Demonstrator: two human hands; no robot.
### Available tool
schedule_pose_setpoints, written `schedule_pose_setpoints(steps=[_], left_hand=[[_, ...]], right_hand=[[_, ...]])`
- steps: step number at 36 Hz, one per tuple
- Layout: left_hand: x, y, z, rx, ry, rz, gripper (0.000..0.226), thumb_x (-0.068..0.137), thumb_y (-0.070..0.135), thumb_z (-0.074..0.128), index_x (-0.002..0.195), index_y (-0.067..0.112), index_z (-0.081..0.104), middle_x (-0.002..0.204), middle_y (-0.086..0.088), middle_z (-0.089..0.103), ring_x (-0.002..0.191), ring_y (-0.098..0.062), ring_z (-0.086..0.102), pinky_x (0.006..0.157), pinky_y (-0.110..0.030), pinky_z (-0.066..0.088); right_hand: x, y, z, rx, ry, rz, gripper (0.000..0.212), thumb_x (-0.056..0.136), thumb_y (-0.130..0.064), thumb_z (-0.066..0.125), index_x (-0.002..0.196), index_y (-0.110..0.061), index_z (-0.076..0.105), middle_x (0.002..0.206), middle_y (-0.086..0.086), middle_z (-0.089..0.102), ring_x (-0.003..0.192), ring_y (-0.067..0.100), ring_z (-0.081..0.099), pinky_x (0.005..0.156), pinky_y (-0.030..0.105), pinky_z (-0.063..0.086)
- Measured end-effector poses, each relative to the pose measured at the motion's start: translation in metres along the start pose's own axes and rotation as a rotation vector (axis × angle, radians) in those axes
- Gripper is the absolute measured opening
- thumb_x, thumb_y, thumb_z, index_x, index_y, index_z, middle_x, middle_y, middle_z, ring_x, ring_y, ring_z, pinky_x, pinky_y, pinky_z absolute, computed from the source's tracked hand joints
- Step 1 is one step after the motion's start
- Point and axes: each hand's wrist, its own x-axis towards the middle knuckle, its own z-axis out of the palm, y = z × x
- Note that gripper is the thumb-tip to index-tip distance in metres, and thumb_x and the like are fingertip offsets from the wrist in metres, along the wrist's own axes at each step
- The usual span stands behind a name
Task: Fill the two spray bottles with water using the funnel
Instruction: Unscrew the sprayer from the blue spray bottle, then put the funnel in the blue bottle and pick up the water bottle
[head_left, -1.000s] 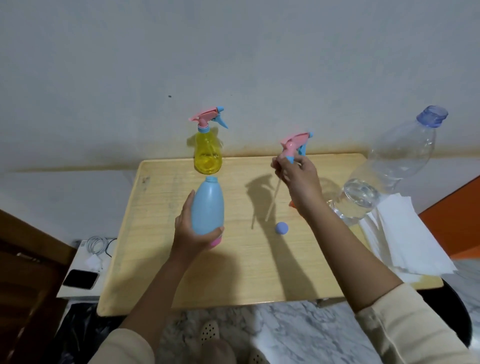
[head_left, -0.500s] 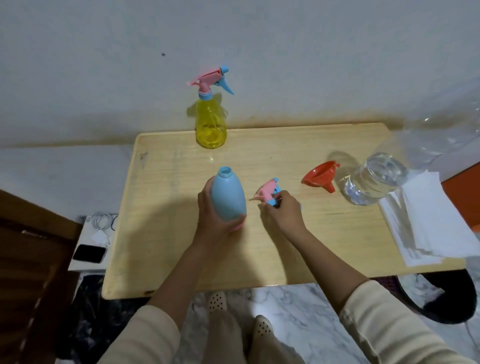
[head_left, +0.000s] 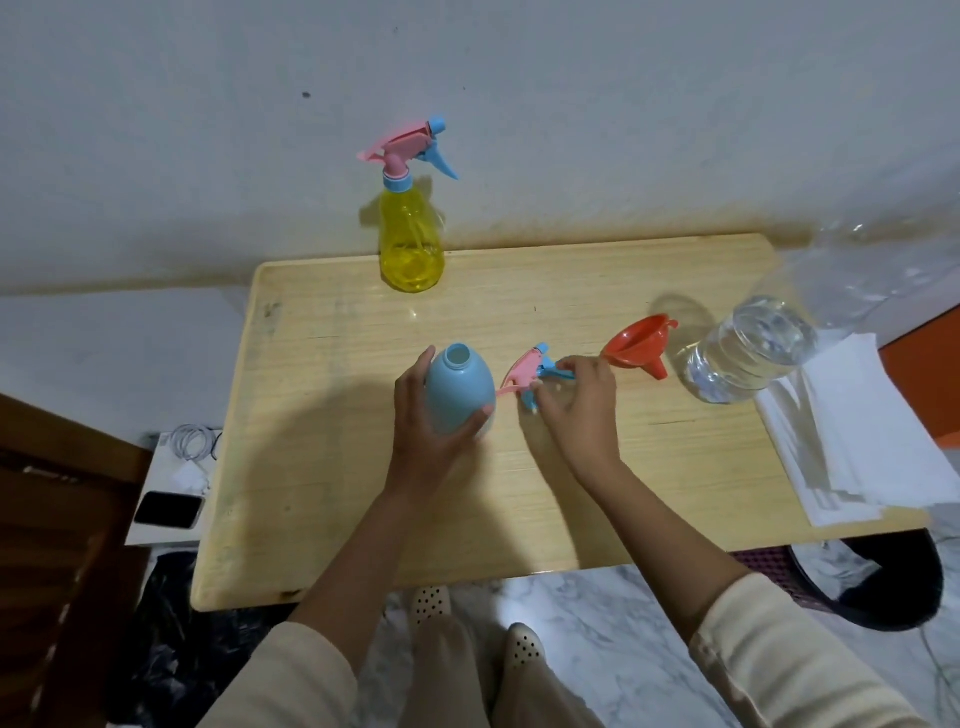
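We look from one head-worn wide-angle camera, facing forward and down, across the table (head_left: 332, 493) to the wall (head_left: 519, 78), left hand (head_left: 423, 423) and right hand (head_left: 579, 410) near, mid-frame

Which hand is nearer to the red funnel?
The right hand: it holds the spray head just left of the funnel, close to its rim. The left hand grips the blue bottle, farther left.

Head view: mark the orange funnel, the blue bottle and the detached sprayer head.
orange funnel (head_left: 635, 340), head view, on the inside of its bowl.
blue bottle (head_left: 460, 395), head view, on the middle of its body, below the open neck.
sprayer head (head_left: 524, 370), head view, on its pink housing.
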Motion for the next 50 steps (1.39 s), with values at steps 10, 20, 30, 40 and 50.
schedule_pose_setpoints(steps=[10,20,30,40,50], left_hand=[[-0.002,-0.002,0.004,0.006,0.069,0.036,0.077,0.069,0.052,0.069,0.136,0.039,0.034,0.127,0.02,0.041,0.117,0.013,0.038,0.097,-0.021,0.041],[-0.007,-0.002,0.009,-0.02,0.048,0.033,0.074,0.077,0.046,0.068,0.138,0.046,0.026,0.134,0.028,0.036,0.121,0.011,0.038,0.096,-0.015,0.039],[-0.006,0.004,0.006,-0.04,-0.023,0.015,0.075,0.077,0.05,0.064,0.142,0.042,0.027,0.137,0.026,0.036,0.122,0.013,0.037,0.095,-0.016,0.039],[-0.004,0.014,0.005,-0.077,-0.038,-0.042,0.08,0.066,0.052,0.064,0.136,0.036,0.029,0.134,0.006,0.043,0.115,-0.009,0.05,0.088,-0.021,0.049],[-0.003,0.012,0.007,-0.058,-0.052,-0.06,0.063,0.069,0.048,0.063,0.123,0.021,0.045,0.117,-0.006,0.056,0.108,-0.022,0.057,0.091,-0.04,0.049]], right_hand=[[0.054,0.027,-0.053,-0.106,0.152,0.09,0.099,0.071,-0.027,0.08,0.145,-0.006,0.018,0.153,0.015,0.015,0.142,0.027,0.015,0.113,0.033,0.02],[0.074,0.046,-0.049,-0.099,0.059,0.252,0.105,0.069,-0.03,0.081,0.145,-0.014,0.011,0.141,0.015,0.036,0.128,0.034,0.04,0.097,0.047,0.041],[0.039,-0.023,-0.053,0.496,0.074,0.068,0.086,0.067,-0.018,0.084,0.134,-0.017,0.031,0.126,-0.001,0.04,0.11,0.01,0.047,0.078,0.008,0.045],[0.002,-0.096,-0.042,0.828,-0.23,-0.099,0.084,0.057,-0.008,0.081,0.124,-0.019,0.032,0.117,-0.008,0.047,0.103,0.0,0.055,0.079,0.013,0.048],[-0.006,-0.085,-0.017,0.604,-0.375,-0.144,0.092,0.057,-0.014,0.088,0.125,-0.028,0.028,0.129,0.006,0.042,0.104,-0.002,0.052,0.084,0.008,0.044]])
